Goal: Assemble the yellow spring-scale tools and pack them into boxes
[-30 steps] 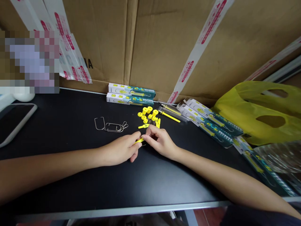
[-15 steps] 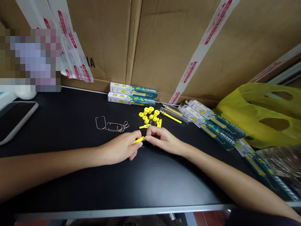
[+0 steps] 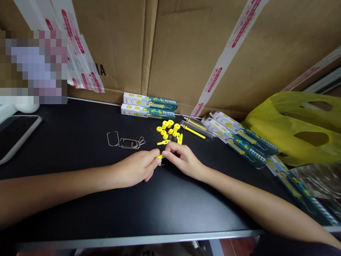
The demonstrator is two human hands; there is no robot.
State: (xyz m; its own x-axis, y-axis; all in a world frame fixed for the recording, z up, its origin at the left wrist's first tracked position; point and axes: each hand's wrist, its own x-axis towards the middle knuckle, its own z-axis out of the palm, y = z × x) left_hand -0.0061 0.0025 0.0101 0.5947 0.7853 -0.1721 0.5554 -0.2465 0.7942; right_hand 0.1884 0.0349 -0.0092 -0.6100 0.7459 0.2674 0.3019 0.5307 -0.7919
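Note:
My left hand (image 3: 135,166) is closed with thumb and fingers around a small yellow plastic piece (image 3: 159,156); only its tip shows. My right hand (image 3: 183,157) is pinched at that tip, and whatever lies between its fingertips is too small to make out. A thin metal wire end (image 3: 161,164) sticks out just below the left fingertips. Right behind the hands lies a slim yellow part (image 3: 163,142). Beyond it are several yellow caps and rings (image 3: 170,124), with small dark springs (image 3: 170,136) among them. Bent metal wire hooks (image 3: 130,143) lie to the left.
Two printed boxes (image 3: 148,111) lie against the cardboard (image 3: 119,46). Yellow rods in clear sleeves (image 3: 195,131) and more boxes (image 3: 237,142) spread to the right, near a yellow plastic bag (image 3: 287,142). A phone (image 3: 17,137) rests at the left of the black table (image 3: 149,213).
The yellow piece shows less between my hands now, with more of it covered by the left fingers. My right fingertips have come closer to the left ones.

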